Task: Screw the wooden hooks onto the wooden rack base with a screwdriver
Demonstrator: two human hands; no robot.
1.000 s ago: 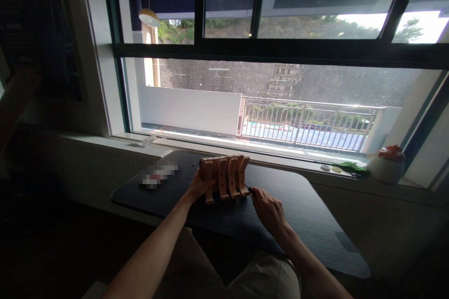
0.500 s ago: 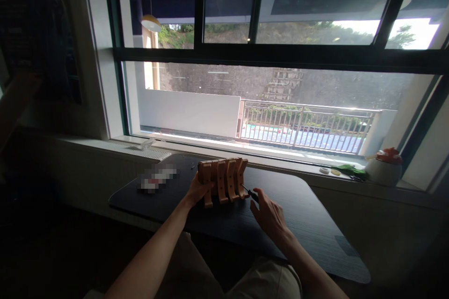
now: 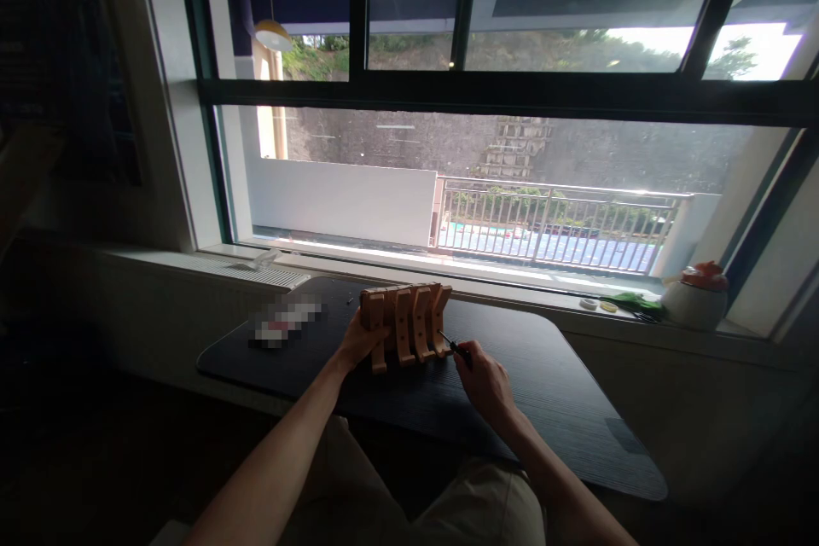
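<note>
A wooden rack (image 3: 403, 326) with several curved slats stands tilted on the dark table, dark screw holes showing along the slats. My left hand (image 3: 362, 339) grips its left end, thumb across the leftmost slat. In my right hand (image 3: 483, 374) is a screwdriver (image 3: 459, 349) with a dark handle, the fingers wrapped round it. The thin shaft points up and left, and its tip meets the rightmost slat. Whether the tip sits in a screw is too small to make out.
The dark table (image 3: 563, 409) reaches to the window sill. A blurred-out item (image 3: 286, 324) lies on its left part, with tiny bits (image 3: 350, 300) near the back edge. On the sill are a white pot (image 3: 694, 303), green leaves (image 3: 633, 302) and small round rolls (image 3: 589, 304).
My right hand has closed more tightly round the screwdriver handle, its fingers curling in from a looser hold. The rack and my left hand stay in place; the view has shifted slightly.
</note>
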